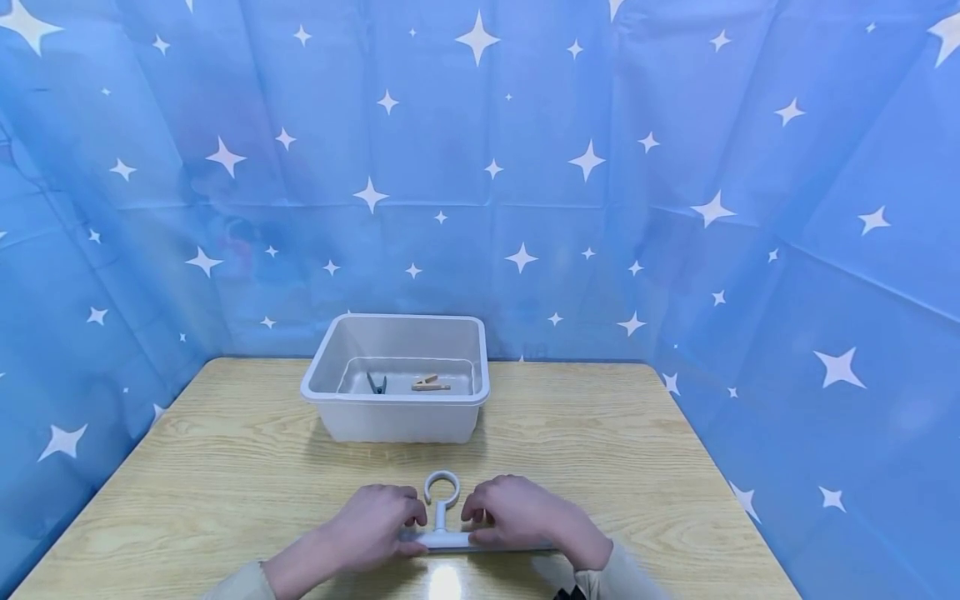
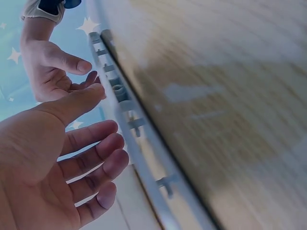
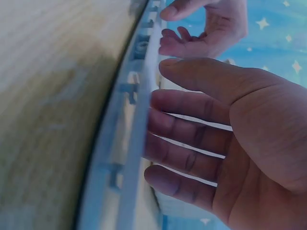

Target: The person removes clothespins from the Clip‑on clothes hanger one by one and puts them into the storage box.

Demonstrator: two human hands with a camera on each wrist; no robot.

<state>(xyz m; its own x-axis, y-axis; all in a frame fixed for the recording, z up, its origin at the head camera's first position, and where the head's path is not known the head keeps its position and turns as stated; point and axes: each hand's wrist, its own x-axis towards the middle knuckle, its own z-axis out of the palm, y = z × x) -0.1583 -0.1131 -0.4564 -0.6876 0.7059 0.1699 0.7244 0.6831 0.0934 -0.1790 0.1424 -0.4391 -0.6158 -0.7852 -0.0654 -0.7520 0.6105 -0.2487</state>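
A pale grey plastic hanger (image 1: 441, 540) lies near the front of the table, its round hook (image 1: 443, 477) towards the back. Crosspieces and slots run along its straight bar (image 2: 135, 127) in the left wrist view. My left hand (image 1: 375, 521) is at the bar left of the hook, thumb at the near side, fingers loosely bent and spread. Opposite it, my right hand (image 1: 521, 510) is at the bar right of the hook, its long fingers (image 3: 187, 129) fairly straight with tips by the bar's edge. Neither hand's fingers wrap the bar.
Behind the hands stands a light grey plastic bin (image 1: 397, 421) on the wooden table (image 1: 615, 450). Inside lie a dark clip (image 1: 377, 385) and wooden clothespins (image 1: 431, 385). A blue curtain (image 1: 450, 125) with white stars hangs at the back and sides.
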